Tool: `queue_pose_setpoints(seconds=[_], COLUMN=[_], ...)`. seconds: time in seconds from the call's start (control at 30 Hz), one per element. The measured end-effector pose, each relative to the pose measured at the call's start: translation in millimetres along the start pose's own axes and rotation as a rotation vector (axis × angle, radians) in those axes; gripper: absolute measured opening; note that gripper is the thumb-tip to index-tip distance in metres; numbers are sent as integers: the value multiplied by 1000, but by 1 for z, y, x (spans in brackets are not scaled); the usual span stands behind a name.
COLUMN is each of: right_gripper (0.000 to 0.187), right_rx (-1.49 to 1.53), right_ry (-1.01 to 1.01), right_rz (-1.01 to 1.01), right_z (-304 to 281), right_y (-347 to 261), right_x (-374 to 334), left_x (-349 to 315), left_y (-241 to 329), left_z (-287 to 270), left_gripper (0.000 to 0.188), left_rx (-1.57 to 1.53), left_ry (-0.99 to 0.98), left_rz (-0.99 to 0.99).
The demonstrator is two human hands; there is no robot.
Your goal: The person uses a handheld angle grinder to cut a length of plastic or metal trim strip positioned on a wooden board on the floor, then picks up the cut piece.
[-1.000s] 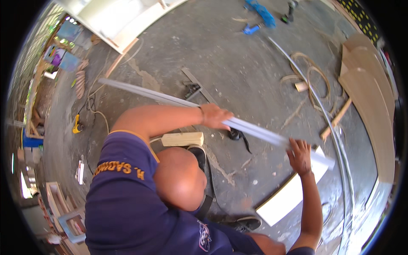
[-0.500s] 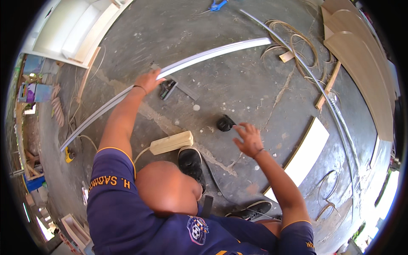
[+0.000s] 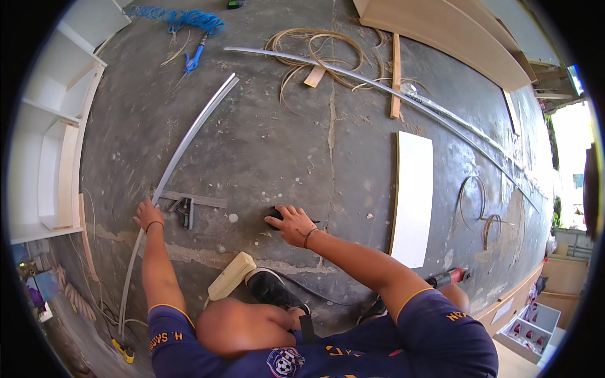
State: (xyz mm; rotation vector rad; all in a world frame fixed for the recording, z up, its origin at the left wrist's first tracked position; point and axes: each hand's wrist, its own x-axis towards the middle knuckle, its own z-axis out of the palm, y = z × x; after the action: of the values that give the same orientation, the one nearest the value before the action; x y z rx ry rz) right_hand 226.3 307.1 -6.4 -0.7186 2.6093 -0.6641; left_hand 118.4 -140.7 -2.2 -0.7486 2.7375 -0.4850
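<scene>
My left hand (image 3: 149, 215) grips a long silvery channel strip (image 3: 200, 123), which runs along the floor on both sides of the fingers. A combination square (image 3: 188, 211) lies just right of this hand, its ruler (image 3: 208, 200) reaching toward the strip. My right hand (image 3: 292, 224) is down on a small black object (image 3: 274, 213), fingers bent over it. Most of that object is hidden beneath the hand, so its kind does not show. Near my shoe (image 3: 276, 291) rests a cream power strip (image 3: 230, 277).
A white board (image 3: 413, 198) lies to the right, with a second long metal strip (image 3: 372, 82) and coiled edging (image 3: 315, 50) beyond. White cabinets (image 3: 47, 151) stand at left. A blue air gun (image 3: 194, 60) with hose lies far off. A red power tool (image 3: 449, 278) sits near my knee.
My right hand has come down from the air onto the black object. The view has turned, so the floor things appear swung round. The left hand still holds the channel strip.
</scene>
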Motion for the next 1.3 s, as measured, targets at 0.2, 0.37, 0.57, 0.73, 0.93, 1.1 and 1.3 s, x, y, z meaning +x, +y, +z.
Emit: queue_pose_setpoints(seconds=[0.2,0.37,0.57,0.73,0.93,1.1,1.3], right_gripper=[50,61,69,59,59,52,33], right_rx=[115,852,739,615,869,1066,736], right_ry=[-29,189,154,109,54,158,406], right_rz=[132,197,91,152,243,427,203], right_z=[-3,-40,-126,-211,-298,-372,-537], right_y=[-9,-1,15,11,-49,-175,-299], right_x=[14,13,-48,-148,-274,-307,-308], left_x=[-38,-103,-261,-335,-426,-458,-480], left_y=[73,164,237,227,196,94,-35], left_z=[-23,-50,-138,-224,-336,-427,-537], left_gripper=[49,54,59,60,70,50,31], left_rx=[-347,-951,-1707,-1401,-965,-1048,-1378], left_ry=[277,146,-1279,-1603,-1921,-1824,-1769], left_rz=[288,642,360,502,586,530,87])
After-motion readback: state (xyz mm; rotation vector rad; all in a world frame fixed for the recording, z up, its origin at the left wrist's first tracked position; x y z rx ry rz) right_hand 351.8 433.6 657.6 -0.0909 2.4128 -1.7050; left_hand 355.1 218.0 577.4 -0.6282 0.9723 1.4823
